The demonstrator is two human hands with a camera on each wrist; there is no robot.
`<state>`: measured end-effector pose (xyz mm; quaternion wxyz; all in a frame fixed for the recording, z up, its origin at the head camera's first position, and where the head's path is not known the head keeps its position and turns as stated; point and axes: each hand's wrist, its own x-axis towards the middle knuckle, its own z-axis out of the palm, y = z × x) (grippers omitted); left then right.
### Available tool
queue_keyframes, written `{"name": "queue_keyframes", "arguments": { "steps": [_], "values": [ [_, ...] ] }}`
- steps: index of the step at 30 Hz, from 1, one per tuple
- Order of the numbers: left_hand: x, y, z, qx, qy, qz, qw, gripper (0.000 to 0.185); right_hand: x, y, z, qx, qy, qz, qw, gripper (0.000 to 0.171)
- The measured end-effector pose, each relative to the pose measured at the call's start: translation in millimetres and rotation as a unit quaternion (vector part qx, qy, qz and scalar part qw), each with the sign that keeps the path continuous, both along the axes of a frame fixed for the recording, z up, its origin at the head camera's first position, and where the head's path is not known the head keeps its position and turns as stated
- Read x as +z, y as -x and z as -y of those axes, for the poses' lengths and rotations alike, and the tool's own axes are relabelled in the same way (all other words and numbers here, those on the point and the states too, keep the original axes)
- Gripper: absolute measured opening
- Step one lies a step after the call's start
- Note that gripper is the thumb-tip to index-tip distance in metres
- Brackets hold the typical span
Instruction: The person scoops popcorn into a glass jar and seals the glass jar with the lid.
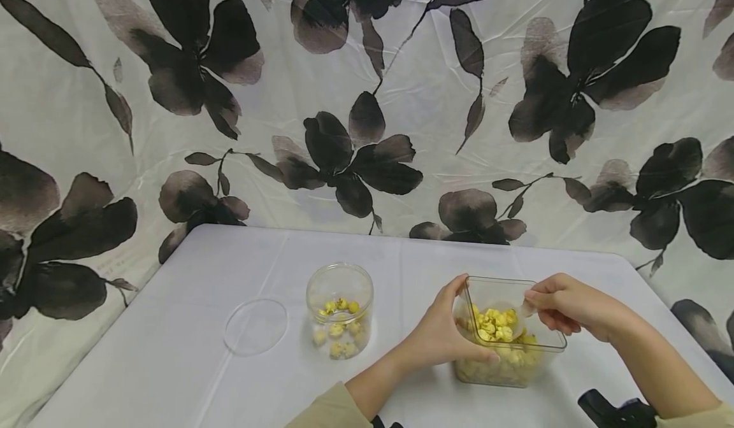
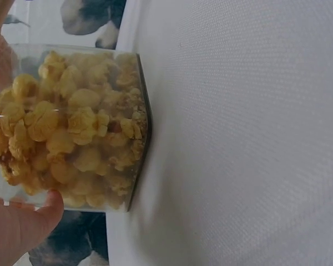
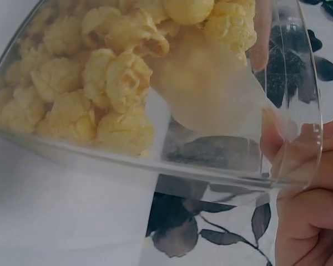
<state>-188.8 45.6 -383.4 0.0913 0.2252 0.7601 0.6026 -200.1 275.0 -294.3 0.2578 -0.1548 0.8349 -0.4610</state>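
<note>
Left hand [image 1: 441, 339] grips the clear popcorn tub [image 1: 550, 346], no label readable; right hand [image 1: 564, 307] pinches a translucent scoop [image 3: 211, 88] in the popcorn [image 1: 496, 326].

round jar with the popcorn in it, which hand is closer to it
Left. The left hand grips the near-left side of the square container, on the side facing the round jar. The right hand holds a scoop at the container's far-right side.
</note>
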Motion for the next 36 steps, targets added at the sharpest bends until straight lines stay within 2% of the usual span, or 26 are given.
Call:
{"name": "queue_keyframes", "arguments": {
  "steps": [8, 17, 36],
  "values": [
    [2.3, -1.1, -0.1, 0.006, 0.014, 0.001, 0.9999, 0.113, -0.9, -2.0, -6.4, 0.014, 0.018, -0.003, 1.000, 0.034],
    [0.4, 0.3, -0.8, 0.011, 0.025, -0.008, 0.9996, 0.114, -4.2, -6.6, -5.0, 0.008, 0.024, 0.001, 1.000, 0.034],
    [-0.6, 0.1, -1.0, 0.000, -0.008, 0.007, 0.9999, 0.114, -5.9, -2.8, -8.0, -0.009, 0.073, 0.044, 0.996, 0.033]
  ]
}}
